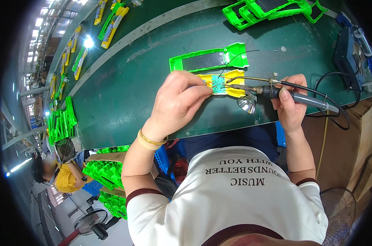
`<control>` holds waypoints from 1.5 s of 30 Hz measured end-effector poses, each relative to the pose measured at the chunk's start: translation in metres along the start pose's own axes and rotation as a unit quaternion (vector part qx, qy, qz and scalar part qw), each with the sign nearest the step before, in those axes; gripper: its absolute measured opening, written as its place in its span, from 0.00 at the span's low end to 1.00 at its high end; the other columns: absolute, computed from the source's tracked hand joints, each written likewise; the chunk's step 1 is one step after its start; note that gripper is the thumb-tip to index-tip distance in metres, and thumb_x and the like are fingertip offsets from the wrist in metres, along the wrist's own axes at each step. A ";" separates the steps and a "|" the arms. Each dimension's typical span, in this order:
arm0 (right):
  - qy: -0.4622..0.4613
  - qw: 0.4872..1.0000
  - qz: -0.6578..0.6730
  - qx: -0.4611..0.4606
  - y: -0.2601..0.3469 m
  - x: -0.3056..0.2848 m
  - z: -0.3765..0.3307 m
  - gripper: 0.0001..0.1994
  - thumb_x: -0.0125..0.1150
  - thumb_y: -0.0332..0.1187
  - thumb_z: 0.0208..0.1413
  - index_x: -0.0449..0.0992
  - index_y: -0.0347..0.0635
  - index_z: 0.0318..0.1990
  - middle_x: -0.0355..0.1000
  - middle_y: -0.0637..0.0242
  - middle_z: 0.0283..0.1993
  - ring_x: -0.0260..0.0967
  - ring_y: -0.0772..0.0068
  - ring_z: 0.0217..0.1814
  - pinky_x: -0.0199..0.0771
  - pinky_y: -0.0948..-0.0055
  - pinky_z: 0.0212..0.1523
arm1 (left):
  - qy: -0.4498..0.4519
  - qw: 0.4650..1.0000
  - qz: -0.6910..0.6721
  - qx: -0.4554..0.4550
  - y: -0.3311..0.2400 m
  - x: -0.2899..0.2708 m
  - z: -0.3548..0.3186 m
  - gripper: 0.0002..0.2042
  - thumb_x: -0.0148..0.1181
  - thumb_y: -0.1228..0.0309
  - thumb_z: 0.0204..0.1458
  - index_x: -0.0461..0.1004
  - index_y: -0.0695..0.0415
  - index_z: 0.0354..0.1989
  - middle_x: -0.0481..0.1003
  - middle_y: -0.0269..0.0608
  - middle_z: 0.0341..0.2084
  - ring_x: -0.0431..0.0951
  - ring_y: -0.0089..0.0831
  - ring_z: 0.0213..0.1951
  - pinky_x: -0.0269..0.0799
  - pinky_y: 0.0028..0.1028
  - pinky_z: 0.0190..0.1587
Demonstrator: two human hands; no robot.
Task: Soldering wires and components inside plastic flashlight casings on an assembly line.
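My right hand (291,102) is wrapped round the grey handle of a soldering iron (313,101), which has a thin metal tube clamped alongside it. The iron's tip reaches a small teal circuit board (218,84) lying in a yellow plastic housing (237,91). My left hand (180,100) is pinched at the board's left side, close to some thin wires; what lies between its fingertips is too small to make out. Beside the housing's near edge is a round silver lamp reflector (247,105). A bright green housing half (237,53) with a dark panel lies just beyond.
Several green frames (245,18) lie at the far right, near a blue soldering station (346,61) with a black cable. Yellow-and-green lamps (114,26) line the left. Boxes of green shells (106,174), a fan (91,221) and a person in yellow (69,178) are lower left.
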State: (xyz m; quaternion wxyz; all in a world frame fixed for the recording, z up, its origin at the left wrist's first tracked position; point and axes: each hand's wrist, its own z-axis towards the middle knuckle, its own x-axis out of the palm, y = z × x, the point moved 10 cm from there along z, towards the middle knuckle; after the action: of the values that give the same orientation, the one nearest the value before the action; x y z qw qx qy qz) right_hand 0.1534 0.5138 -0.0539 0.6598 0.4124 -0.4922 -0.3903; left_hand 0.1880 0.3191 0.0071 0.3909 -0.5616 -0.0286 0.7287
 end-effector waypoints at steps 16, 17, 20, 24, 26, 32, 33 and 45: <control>0.045 0.995 -0.090 -0.010 0.000 -0.001 0.001 0.13 0.57 0.33 0.48 0.57 0.42 0.33 0.61 0.65 0.29 0.54 0.84 0.18 0.57 0.84 0.16 | 0.014 0.994 0.085 0.066 -0.020 0.011 0.006 0.10 0.59 0.78 0.31 0.75 0.56 0.27 0.67 0.34 0.21 0.69 0.29 0.26 0.67 0.26 0.25; 0.040 0.996 -0.083 0.003 -0.001 0.000 0.001 0.13 0.57 0.31 0.48 0.57 0.41 0.32 0.62 0.68 0.28 0.54 0.85 0.23 0.57 0.84 0.22 | 0.016 0.994 0.086 0.065 -0.020 0.011 0.006 0.11 0.59 0.79 0.31 0.75 0.56 0.28 0.67 0.34 0.21 0.69 0.30 0.26 0.67 0.26 0.25; 0.038 0.996 -0.072 0.023 -0.005 -0.002 0.002 0.12 0.58 0.29 0.47 0.58 0.40 0.32 0.63 0.70 0.27 0.55 0.87 0.27 0.57 0.84 0.28 | 0.019 0.995 0.086 0.055 -0.020 0.013 0.008 0.12 0.59 0.79 0.30 0.74 0.56 0.28 0.67 0.34 0.21 0.69 0.30 0.26 0.67 0.26 0.25; 0.036 0.997 -0.040 0.047 -0.008 -0.001 0.002 0.12 0.57 0.28 0.47 0.58 0.40 0.33 0.62 0.70 0.27 0.56 0.86 0.25 0.58 0.85 0.24 | 0.016 0.995 0.086 0.051 -0.021 0.013 0.009 0.12 0.58 0.80 0.30 0.74 0.56 0.28 0.67 0.34 0.21 0.69 0.30 0.26 0.67 0.26 0.25; 0.039 0.998 -0.024 0.044 -0.002 0.000 0.001 0.12 0.57 0.28 0.48 0.58 0.40 0.34 0.62 0.69 0.26 0.56 0.85 0.23 0.58 0.84 0.23 | 0.019 0.995 0.085 0.045 -0.022 0.012 0.008 0.12 0.58 0.80 0.29 0.74 0.56 0.28 0.67 0.34 0.21 0.69 0.30 0.26 0.67 0.26 0.26; -0.049 0.998 0.042 -0.014 0.012 -0.027 -0.001 0.11 0.53 0.32 0.50 0.58 0.41 0.34 0.61 0.65 0.27 0.55 0.81 0.19 0.59 0.82 0.19 | 0.009 0.996 0.075 0.051 -0.024 0.015 0.012 0.11 0.59 0.80 0.31 0.74 0.56 0.27 0.68 0.34 0.21 0.68 0.31 0.26 0.67 0.26 0.26; -0.086 0.994 0.056 -0.023 0.012 -0.035 -0.002 0.10 0.53 0.32 0.51 0.58 0.41 0.34 0.61 0.65 0.27 0.55 0.81 0.18 0.59 0.82 0.19 | 0.009 0.996 0.076 0.052 -0.025 0.014 0.013 0.11 0.59 0.80 0.31 0.74 0.56 0.27 0.68 0.34 0.21 0.68 0.31 0.26 0.67 0.26 0.26; -0.144 0.975 0.126 -0.115 0.024 -0.057 0.005 0.08 0.41 0.35 0.56 0.61 0.42 0.38 0.64 0.65 0.29 0.54 0.79 0.18 0.52 0.83 0.17 | 0.000 0.997 -0.020 -0.080 0.011 0.022 0.075 0.13 0.60 0.71 0.39 0.71 0.60 0.36 0.71 0.41 0.31 0.70 0.36 0.36 0.67 0.28 0.37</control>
State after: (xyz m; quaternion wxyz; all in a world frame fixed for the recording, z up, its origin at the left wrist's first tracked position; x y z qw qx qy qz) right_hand 0.1394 0.5742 -0.0498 0.6689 0.2077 -0.5818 -0.4134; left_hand 0.1180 0.3546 0.0120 0.3590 -0.5905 -0.0975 0.7162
